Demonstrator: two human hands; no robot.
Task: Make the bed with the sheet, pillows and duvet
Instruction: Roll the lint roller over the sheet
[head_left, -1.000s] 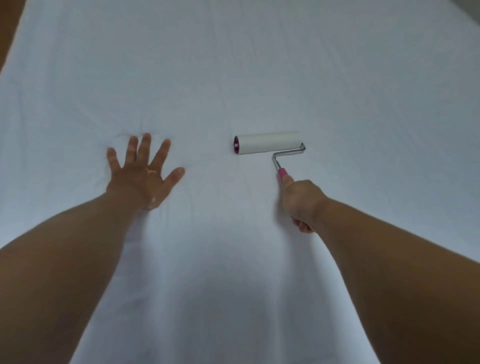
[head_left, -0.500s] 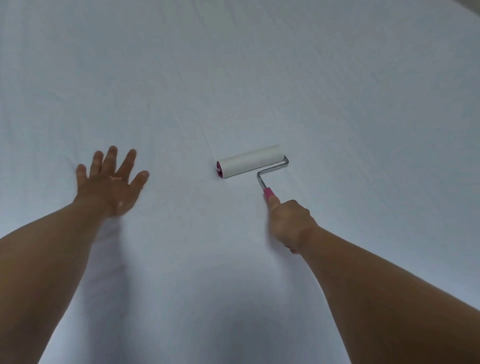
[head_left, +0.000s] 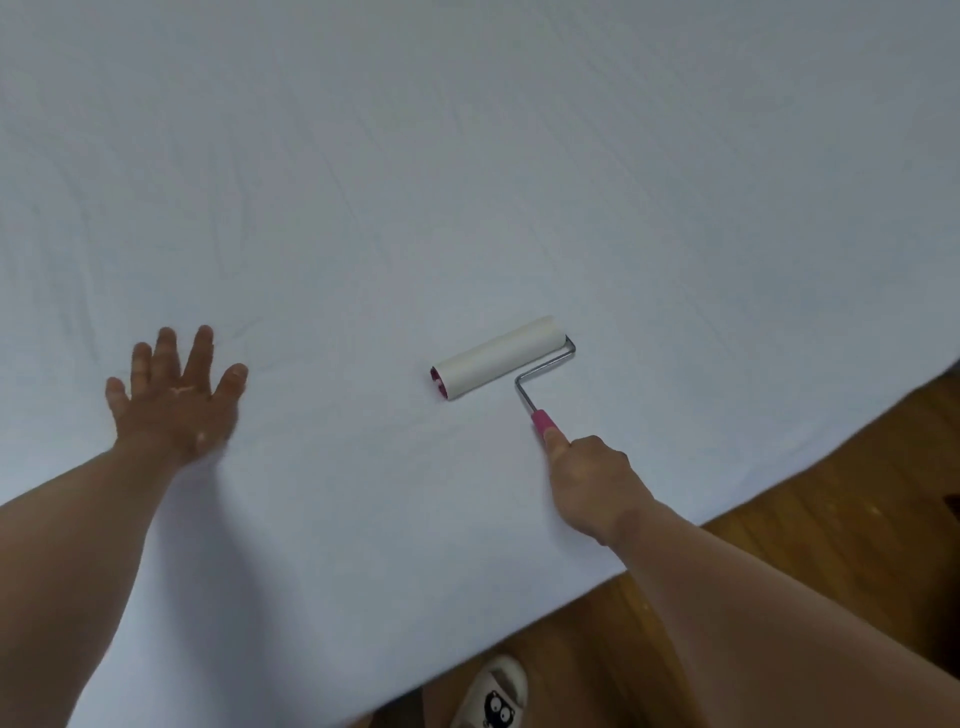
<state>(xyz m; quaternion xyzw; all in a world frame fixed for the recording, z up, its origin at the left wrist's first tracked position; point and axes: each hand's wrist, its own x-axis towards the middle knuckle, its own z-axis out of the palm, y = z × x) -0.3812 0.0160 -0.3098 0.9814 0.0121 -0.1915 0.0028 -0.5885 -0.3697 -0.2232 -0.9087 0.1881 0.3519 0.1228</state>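
Head view, looking forward and down. Shows the sheet (head_left: 467, 156), white, spread flat and filling nearly the whole field, marked only by faint creases toward the upper left. Shows its near edge running on a slant from bottom centre up to the right border, with brown wooden floor (head_left: 831, 545) beyond. Places the left hand (head_left: 176, 400) at the left, palm down, fingers straight and fanned apart, holding nothing. Blurred there, so cannot tell whether pressed to the sheet or held just above it. Places the right hand (head_left: 592, 483) right of centre, near the sheet's edge, curled round the pink handle (head_left: 543, 422) of a roller (head_left: 498, 358), with the forefinger stretched along the handle. Shows the roller's white cylinder lying on the sheet between the two hands, well apart from the left one, tilted so that its right end lies farther away, with a pink core visible at its left end. Joined to the handle by a bent metal frame (head_left: 540, 371) at the cylinder's right end. At the bottom border, on the floor just beside the sheet's edge, shows part of a white slipper (head_left: 493, 696) printed with a black cartoon face.
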